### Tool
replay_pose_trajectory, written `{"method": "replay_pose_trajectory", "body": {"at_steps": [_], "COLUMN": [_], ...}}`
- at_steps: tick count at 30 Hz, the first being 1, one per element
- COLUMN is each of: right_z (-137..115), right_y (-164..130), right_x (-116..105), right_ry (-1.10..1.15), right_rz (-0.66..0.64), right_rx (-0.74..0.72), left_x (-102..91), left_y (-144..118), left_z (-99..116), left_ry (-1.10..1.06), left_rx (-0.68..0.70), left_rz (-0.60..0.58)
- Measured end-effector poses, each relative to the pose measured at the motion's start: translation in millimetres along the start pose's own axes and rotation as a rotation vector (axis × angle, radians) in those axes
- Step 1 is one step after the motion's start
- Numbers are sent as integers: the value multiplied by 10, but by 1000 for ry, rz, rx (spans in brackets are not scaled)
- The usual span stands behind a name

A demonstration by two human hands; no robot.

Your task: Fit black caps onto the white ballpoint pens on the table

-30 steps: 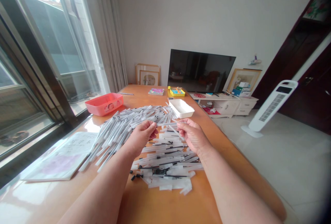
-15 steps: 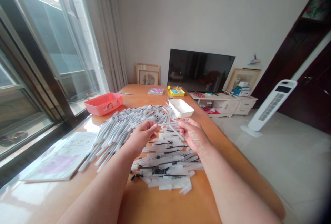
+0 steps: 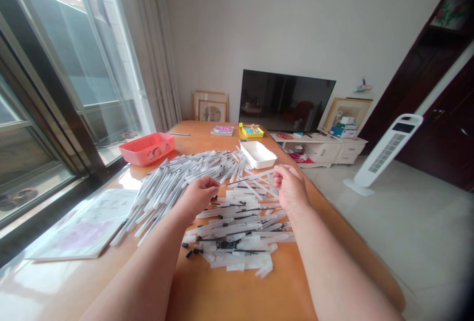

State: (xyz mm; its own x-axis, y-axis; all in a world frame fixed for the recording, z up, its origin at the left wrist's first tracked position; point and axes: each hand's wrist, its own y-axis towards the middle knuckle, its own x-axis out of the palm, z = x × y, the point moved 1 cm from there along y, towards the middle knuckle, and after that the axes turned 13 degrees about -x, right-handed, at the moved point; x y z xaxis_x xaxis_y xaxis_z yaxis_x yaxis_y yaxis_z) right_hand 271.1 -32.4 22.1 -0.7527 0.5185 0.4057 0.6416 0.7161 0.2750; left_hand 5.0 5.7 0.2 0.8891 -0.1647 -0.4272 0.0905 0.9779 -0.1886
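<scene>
From the pile of loose parts point(image 3: 233, 231) on the table point(image 3: 207, 291), a notebook point(image 3: 85, 224) lies at 9 o'clock, a basket point(image 3: 133, 157) at 10, a heap of pen tubes point(image 3: 174, 182) at 11; a tray point(image 3: 263, 163) sits just past 12, a book point(image 3: 222, 131) and a box point(image 3: 253, 135) farther off at 12, a television point(image 3: 285, 101) beyond at 1, a fan point(image 3: 385, 155) on the floor point(image 3: 400, 222) at 2

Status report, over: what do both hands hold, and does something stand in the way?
Left hand pinching thin dark rod. Right hand gripping pale tube, in line with the rod. Loose tubes beneath; white tray beyond, apparently not blocking.
</scene>
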Motion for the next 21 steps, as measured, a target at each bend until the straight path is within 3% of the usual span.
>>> {"method": "replay_pose_trajectory", "body": {"at_steps": [3, 6, 10, 16, 21], "right_z": [15, 67, 138, 196, 263], "right_y": [24, 33, 12, -54, -6], "right_x": [-26, -44, -43, -27, -72], "right_ry": [-56, -166, -355, -520, -560], "right_rz": [27, -4, -108, -308, -268], "right_rx": [-44, -50, -8, 79, 28], "left_x": [-25, -29, -24, 15, 139], "left_y": [82, 143, 148, 92, 102], "left_z": [-84, -152, -155, -83, -96], "left_ry": [147, 215, 224, 591, 696], "left_rx": [-5, 46, 101, 206, 291], "left_rz": [96, 114, 150, 236, 247]}}
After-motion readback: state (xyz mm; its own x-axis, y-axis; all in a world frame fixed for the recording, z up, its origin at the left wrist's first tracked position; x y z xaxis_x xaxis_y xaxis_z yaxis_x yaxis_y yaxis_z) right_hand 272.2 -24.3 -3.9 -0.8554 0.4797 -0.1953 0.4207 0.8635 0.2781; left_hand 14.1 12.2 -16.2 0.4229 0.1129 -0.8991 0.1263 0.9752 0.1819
